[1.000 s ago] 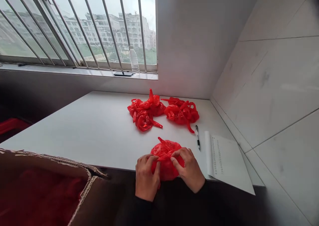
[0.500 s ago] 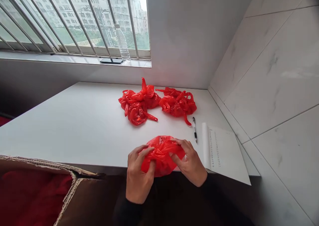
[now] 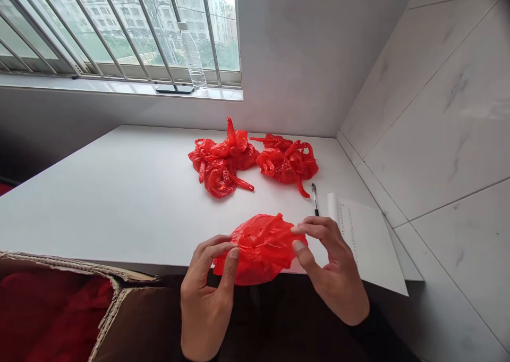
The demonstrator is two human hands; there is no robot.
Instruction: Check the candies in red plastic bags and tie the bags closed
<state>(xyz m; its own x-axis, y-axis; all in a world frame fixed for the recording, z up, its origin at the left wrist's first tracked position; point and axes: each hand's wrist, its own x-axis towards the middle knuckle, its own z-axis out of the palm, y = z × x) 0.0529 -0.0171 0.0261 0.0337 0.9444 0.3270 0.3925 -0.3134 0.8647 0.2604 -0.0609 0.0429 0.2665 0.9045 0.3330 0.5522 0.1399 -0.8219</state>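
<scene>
A crumpled red plastic bag (image 3: 261, 247) lies at the front edge of the white table, its lower part hanging slightly over. At its left end, my left hand (image 3: 211, 293) has thumb and fingers closed on the thin plastic. On the opposite side my right hand (image 3: 332, 269) has its thumb and fingers apart, the fingertips at the bag's right edge. Farther back lie two heaps of knotted red plastic bags, a left heap (image 3: 223, 162) and a right heap (image 3: 287, 162).
A black pen (image 3: 315, 197) and an open notebook (image 3: 374, 245) with written columns lie on the right of the white table (image 3: 119, 202). A cardboard box (image 3: 107, 319) with red contents stands front left. A bottle (image 3: 193, 59) and a phone (image 3: 174, 89) rest on the windowsill.
My hands have moved apart, the left toward the lower left and the right to the right. Between them the bag is spread wider and flatter. The view has shifted slightly.
</scene>
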